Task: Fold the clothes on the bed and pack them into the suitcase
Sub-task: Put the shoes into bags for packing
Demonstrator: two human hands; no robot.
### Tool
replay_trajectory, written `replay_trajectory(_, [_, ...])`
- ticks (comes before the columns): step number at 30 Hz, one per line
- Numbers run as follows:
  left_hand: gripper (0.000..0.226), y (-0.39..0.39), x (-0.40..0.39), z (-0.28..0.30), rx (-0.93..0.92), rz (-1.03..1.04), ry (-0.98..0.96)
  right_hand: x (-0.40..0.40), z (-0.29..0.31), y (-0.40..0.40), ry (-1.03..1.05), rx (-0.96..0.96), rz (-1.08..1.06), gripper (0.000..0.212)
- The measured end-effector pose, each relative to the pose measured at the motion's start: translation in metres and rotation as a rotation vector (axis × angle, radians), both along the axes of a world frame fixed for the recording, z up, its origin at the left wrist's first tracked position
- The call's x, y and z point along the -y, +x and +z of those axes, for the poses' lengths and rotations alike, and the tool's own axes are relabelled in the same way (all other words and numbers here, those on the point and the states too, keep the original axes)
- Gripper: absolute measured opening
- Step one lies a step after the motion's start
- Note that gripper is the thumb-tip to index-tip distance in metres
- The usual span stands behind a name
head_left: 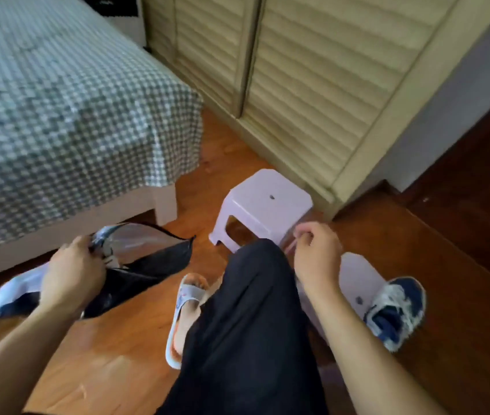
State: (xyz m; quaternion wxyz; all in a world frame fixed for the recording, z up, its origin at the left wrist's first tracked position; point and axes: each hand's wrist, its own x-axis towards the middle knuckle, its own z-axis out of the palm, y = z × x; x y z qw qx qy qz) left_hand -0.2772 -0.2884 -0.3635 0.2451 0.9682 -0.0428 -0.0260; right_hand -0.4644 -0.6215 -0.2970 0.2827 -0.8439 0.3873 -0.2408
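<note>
Left hand (71,271) gripping dark zippered bag (148,265) lower left, right hand (317,253) pinching thin clear plastic (290,250) mid-frame, checked bed (58,100) upper left

Glossy reddish-brown wooden floor (124,366), cream louvred wardrobe doors (312,70), a small lilac plastic stool (267,199) just beside the wardrobe's corner.

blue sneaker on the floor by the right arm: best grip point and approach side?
Probably the heel collar of the blue sneaker, from above. It lies on the floor partly over a pale plastic bag, its opening facing up and laces exposed, so fingers can hook inside the rim. The right hand, now pinching something thin and pale, is nearest; the left hand is gripping a dark zip pouch.
</note>
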Motion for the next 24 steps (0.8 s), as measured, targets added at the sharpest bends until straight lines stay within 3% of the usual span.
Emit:
replay_trajectory(2, [0.006, 0.006, 0.034, 0.009, 0.052, -0.055, -0.011, 0.024, -0.027, -0.049, -0.120, -0.241, -0.157, 0.027])
replay_trajectory(5, [0.004, 0.009, 0.069, 0.011, 0.082, -0.116, -0.005, 0.031, -0.063, -0.117, -0.234, -0.578, -0.384, 0.047])
replay_trajectory(9, [0.002, 0.006, 0.090, 0.001, 0.036, -0.135, -0.019, 0.031, -0.094, -0.163, -0.154, -0.707, -0.436, 0.059])
replay_trajectory(14, [0.004, -0.002, 0.083, -0.011, -0.003, -0.119, -0.033, 0.046, -0.085, -0.157, -0.124, -0.576, -0.394, 0.048])
replay_trajectory(18, [0.002, -0.001, 0.051, -0.017, -0.084, -0.042, -0.033, 0.048, -0.038, -0.113, -0.202, -0.257, -0.326, 0.042])
replay_trajectory(24, [0.006, -0.007, -0.036, -0.032, -0.186, 0.107, -0.078, 0.007, 0.031, 0.012, -0.220, 0.200, 0.141, 0.028])
